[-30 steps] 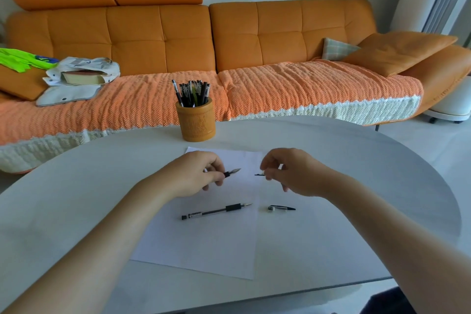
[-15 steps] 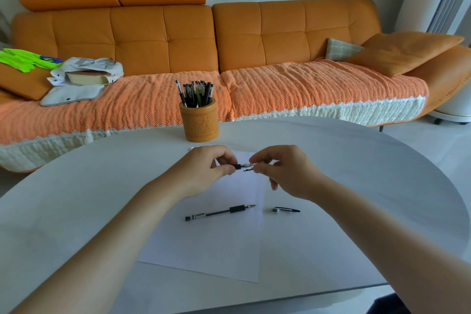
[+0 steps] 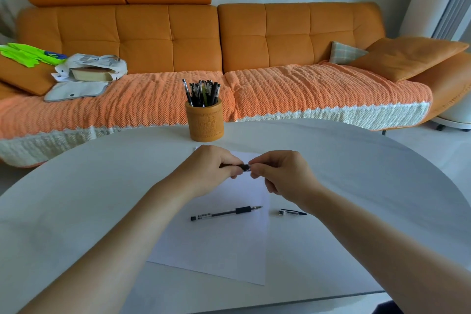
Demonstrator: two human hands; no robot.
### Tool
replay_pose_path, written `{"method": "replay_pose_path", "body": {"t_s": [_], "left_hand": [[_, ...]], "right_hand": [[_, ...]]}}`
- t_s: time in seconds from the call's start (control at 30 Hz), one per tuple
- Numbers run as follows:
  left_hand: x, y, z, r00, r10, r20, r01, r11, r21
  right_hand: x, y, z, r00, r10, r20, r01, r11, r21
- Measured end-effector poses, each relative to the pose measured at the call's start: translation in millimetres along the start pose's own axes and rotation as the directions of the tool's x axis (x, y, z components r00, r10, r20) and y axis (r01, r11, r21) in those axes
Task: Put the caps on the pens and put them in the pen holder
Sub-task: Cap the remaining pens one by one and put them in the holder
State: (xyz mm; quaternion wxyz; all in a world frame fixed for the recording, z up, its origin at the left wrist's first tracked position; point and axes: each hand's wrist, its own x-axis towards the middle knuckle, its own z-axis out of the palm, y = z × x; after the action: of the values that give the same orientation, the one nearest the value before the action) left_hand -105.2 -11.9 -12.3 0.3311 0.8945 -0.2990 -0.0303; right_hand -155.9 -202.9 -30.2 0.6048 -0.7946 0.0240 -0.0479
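Observation:
My left hand (image 3: 211, 171) grips a black pen (image 3: 243, 167) by its barrel, held level above the white paper (image 3: 221, 242). My right hand (image 3: 280, 173) pinches that pen's cap over the tip end; the two hands nearly touch and the cap itself is hidden in the fingers. A second black pen (image 3: 225, 213) lies uncapped on the paper nearer me, tip pointing right. Its loose cap (image 3: 291, 212) rests on the table just right of the paper. The orange-brown pen holder (image 3: 205, 122), filled with several pens, stands at the table's far edge beyond my hands.
The pale round table (image 3: 76, 206) ends close behind the holder. An orange sofa (image 3: 193, 33) with a knitted throw runs along the back, carrying a bag with a book (image 3: 89, 72) at left and cushions at right.
My hands have closed together: a second ago pen tip and cap were apart, half a second ago they met, and now the cap end sits over the pen tip. Both hands rose slightly.

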Motion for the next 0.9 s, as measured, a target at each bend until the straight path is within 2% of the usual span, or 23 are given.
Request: {"method": "replay_pose_path", "body": {"t_s": [0.13, 0.27, 0.33, 0.4, 0.5, 0.6, 0.77, 0.83, 0.9], "left_hand": [[4.6, -3.6, -5.9, 0.999, 0.012, -0.041, -0.014, 0.999, -0.053], [11.8, -9.7, -16.6, 0.997, -0.004, 0.074, 0.008, 0.999, -0.051], [12.7, -12.3, -20.6, 0.997, 0.006, 0.072, -0.003, 0.999, -0.049], [12.2, -16.7, -23.1, 1.0, 0.031, -0.002, -0.031, 0.996, -0.078], [15.6, -22.2, -25.8, 0.983, 0.014, -0.182, -0.043, 0.987, -0.157], [26.0, -27.1, -32.6, 0.95, -0.043, -0.31, -0.048, 0.959, -0.28], [47.9, -43.7, -50.0, 0.919, -0.054, -0.39, -0.09, 0.935, -0.343], [56.3, -55.7, -54.1, 0.907, -0.079, -0.413, -0.082, 0.93, -0.357], [64.6, -71.7, -54.3, 0.889, -0.133, -0.439, -0.026, 0.941, -0.337]], "right_hand": [[4.6, -1.0, 7.0, 0.999, 0.04, -0.009, -0.038, 0.991, 0.125], [13.9, -7.5, 16.3, 0.998, 0.066, -0.02, -0.058, 0.963, 0.264], [17.2, -7.5, 23.5, 0.996, 0.043, -0.076, -0.024, 0.97, 0.241], [20.4, -6.3, 31.3, 0.995, 0.046, -0.093, -0.024, 0.973, 0.23], [30.0, -11.2, 37.9, 0.994, 0.111, -0.024, -0.093, 0.919, 0.384], [49.5, -25.2, 38.8, 0.995, 0.094, 0.011, -0.089, 0.878, 0.47], [87.5, -56.9, 48.5, 1.0, 0.004, 0.031, -0.016, 0.923, 0.384], [104.0, -72.2, 52.7, 0.998, -0.044, -0.038, 0.053, 0.961, 0.273], [122.0, -89.0, 53.5, 0.98, -0.112, -0.167, 0.139, 0.977, 0.159]]}}
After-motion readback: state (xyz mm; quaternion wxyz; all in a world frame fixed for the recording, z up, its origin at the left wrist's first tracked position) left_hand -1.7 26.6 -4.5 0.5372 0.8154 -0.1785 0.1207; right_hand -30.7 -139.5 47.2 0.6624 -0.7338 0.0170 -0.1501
